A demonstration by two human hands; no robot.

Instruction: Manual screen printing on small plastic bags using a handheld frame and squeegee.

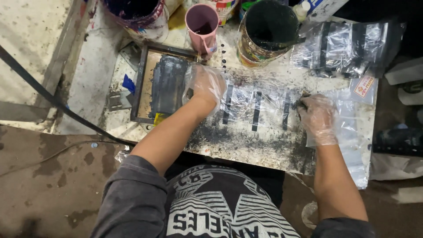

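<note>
Plastic disposable gloves cover both hands in the head view. Left hand [206, 84] rests palm down at the right edge of a small framed printing screen [164, 86] smeared with black ink, its grip spread flat and clasping nothing that shows. Just right of that grip lies a clear plastic bag [255, 105] printed with black bars, flat on the ink-stained white surface [246, 141]. Right hand [317, 118] sits at the far right end of the bag, its grip pressed together on the bag's edge, with something dark at the fingertips that is too blurred to name. Beyond the left grip stands a pink cup [202, 24]; beyond the bag stands a black ink can [266, 31], and beyond the right grip lies a heap of more printed bags [343, 46].
</note>
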